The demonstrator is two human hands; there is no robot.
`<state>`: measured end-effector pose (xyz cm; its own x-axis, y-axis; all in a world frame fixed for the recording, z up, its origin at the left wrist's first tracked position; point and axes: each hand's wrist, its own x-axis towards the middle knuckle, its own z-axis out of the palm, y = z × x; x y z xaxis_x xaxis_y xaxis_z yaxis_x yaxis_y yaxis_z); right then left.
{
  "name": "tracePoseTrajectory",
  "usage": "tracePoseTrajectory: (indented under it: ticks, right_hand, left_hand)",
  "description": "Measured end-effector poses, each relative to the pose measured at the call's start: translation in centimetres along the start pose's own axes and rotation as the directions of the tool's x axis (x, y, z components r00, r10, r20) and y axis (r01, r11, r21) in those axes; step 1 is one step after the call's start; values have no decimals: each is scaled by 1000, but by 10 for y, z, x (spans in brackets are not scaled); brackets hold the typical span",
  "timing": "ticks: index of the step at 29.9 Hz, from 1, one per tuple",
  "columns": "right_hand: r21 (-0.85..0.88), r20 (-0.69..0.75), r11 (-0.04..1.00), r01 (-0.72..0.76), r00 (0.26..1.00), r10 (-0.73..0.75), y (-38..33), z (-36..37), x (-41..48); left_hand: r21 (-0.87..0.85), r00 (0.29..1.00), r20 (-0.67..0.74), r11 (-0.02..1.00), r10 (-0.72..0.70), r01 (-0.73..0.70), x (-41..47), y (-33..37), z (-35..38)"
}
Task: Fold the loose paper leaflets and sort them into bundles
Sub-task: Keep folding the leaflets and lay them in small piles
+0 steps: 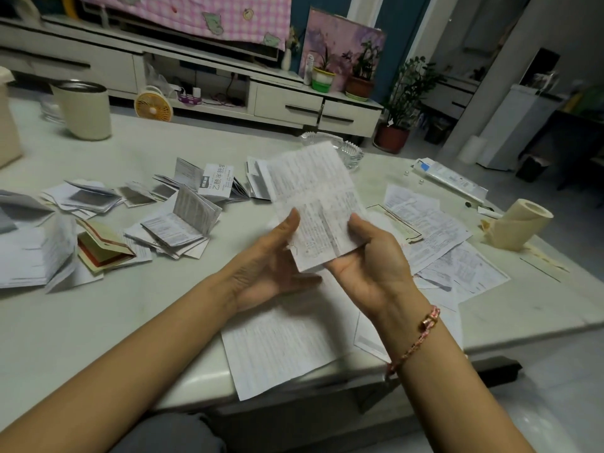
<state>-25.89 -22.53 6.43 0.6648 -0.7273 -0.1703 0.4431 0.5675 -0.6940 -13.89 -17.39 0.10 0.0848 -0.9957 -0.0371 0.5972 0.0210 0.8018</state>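
Above the pale table (137,315) I hold a white printed leaflet (313,197), creased and partly folded, tilted up toward the camera. My left hand (271,256) pinches its lower left edge with the thumb on top. My right hand (372,256), with a pink bracelet at the wrist, grips its lower right edge. Folded leaflets (183,220) lie in heaps across the left and middle of the table. Flat unfolded leaflets (441,243) lie to the right, and a large unfolded sheet (281,348) lies under my forearms at the near edge.
A cream cylindrical container (85,109) stands at the back left. A glass ashtray (346,152) sits behind the held leaflet. A white tube box (451,181) and a tissue roll (519,227) lie at the right. The table's front edge is just under my wrists.
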Motion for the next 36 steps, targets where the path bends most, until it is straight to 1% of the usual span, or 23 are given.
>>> tracePoseTrajectory:
  ticks: [1,2,3,4,6,7,9,10,11,13,14,15,17,18,19,21,22,24,26,31,33,34,36]
  right_hand:
    - [-20,-15,1000,-10,1000,10,1,-2,0]
    - [-98,-48,995,-12,999,7,3,-3,1]
    - [-224,-95,974,-1,995,-21,4,-5,3]
    - [-383,-135,924,11,989,-68,3,-7,3]
    - [-661,-152,749,55,967,-205,0,-12,5]
    - [-746,-150,661,84,946,-288,-1,-17,7]
    - [-841,-130,526,131,893,-431,-9,-25,10]
    - [-861,-113,488,140,884,-453,-14,-28,10]
    - [-867,-97,479,137,897,-431,-18,-31,11]
    - [-867,-33,480,133,946,-323,-23,-33,11]
    - [-894,31,417,164,951,-308,-23,-34,10]
    - [-931,127,285,228,935,-332,-22,-33,8]
    - [-939,332,-33,343,876,-349,-21,-29,5]
    - [-919,394,-110,379,868,-302,-20,-28,3]
    - [-914,406,-117,389,885,-226,-19,-26,2]
    - [-933,352,-106,344,933,-72,-14,-25,1]
    - [-934,331,-157,321,943,-40,-12,-25,1]
    - [-920,331,-246,306,941,-70,-8,-27,3]
    - [-926,335,-233,297,931,-147,-9,-27,4]
    - [-966,255,-49,252,917,-305,-14,-30,9]
    - [-964,214,68,255,906,-366,-14,-31,11]
    - [-953,184,153,262,900,-396,-15,-31,11]
    - [-890,105,371,264,911,-398,-16,-28,11]
  left_hand:
    - [-41,1000,5,999,-4,4,0,1,1]
    - [-81,1000,-15,997,-7,6,-2,4,1]
    - [-124,999,-45,992,-15,9,-3,6,3]
    - [-153,997,-74,988,-14,3,-3,7,5]
    - [-139,992,-123,990,10,-27,-2,7,6]
    - [-116,989,-146,993,15,-32,-1,6,5]
    - [-70,986,-168,997,10,-22,2,6,3]
    - [-39,985,-170,999,2,-8,2,5,2]
    - [-1,986,-166,1000,-8,8,2,5,2]
    - [73,991,-132,997,-27,37,0,5,2]
    - [110,994,-102,993,-34,45,-1,4,2]
    - [143,997,-73,989,-37,47,-3,4,4]
    - [210,999,-30,977,-17,22,-5,3,4]
    - [249,1000,-8,968,0,2,-6,3,3]
    - [291,1000,4,956,14,-15,-5,3,2]
    - [378,1000,-2,926,17,-15,-5,2,-1]
    - [405,1000,-20,914,15,-5,-5,2,-2]
    - [436,999,-48,900,25,-2,-5,2,-3]
    - [449,996,-72,893,61,-22,-5,1,-3]
    - [441,965,-199,895,171,-67,-1,4,-5]
    - [410,937,-262,906,231,-109,1,7,-7]
    - [390,924,-291,913,248,-122,2,8,-8]
    - [332,921,-318,936,225,-115,2,9,-9]
